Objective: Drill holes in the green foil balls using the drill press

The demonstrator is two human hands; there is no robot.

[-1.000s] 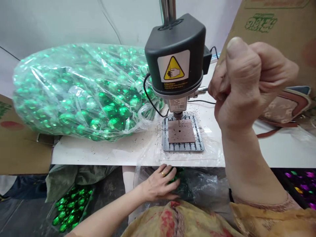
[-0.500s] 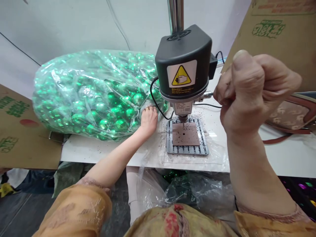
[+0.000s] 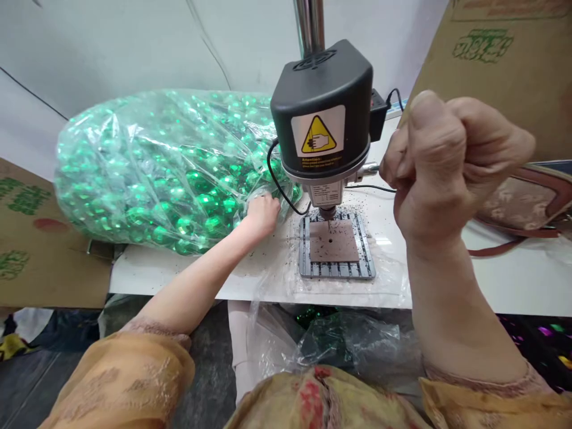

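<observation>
Beside the bench drill press (image 3: 322,113), my left hand (image 3: 263,213) reaches into the mouth of a clear plastic bag (image 3: 111,137) full of shiny green faceted balls. Its fingertips are hidden in the bag, so I cannot tell whether it grips a ball. My right hand (image 3: 451,167) is closed in a fist at the end of the metal feed lever (image 3: 370,170) on the press's right side. Under the chuck (image 3: 328,212), a brown square board (image 3: 342,250) with a small dark hole lies on the slotted base (image 3: 305,262). Nothing else lies on the board but dark shavings.
A brown-trimmed handbag (image 3: 522,202) rests on the white table (image 3: 491,292) at the right. Cardboard boxes stand at the left (image 3: 53,262) and right (image 3: 482,77). A black cable (image 3: 270,170) loops beside the press. Clear plastic (image 3: 357,345) hangs over my lap, with green pieces under it.
My left hand has moved slightly left and deeper into the bag's mouth, so its fingers show less. My right fist stays at the lever. The view has shifted slightly.
</observation>
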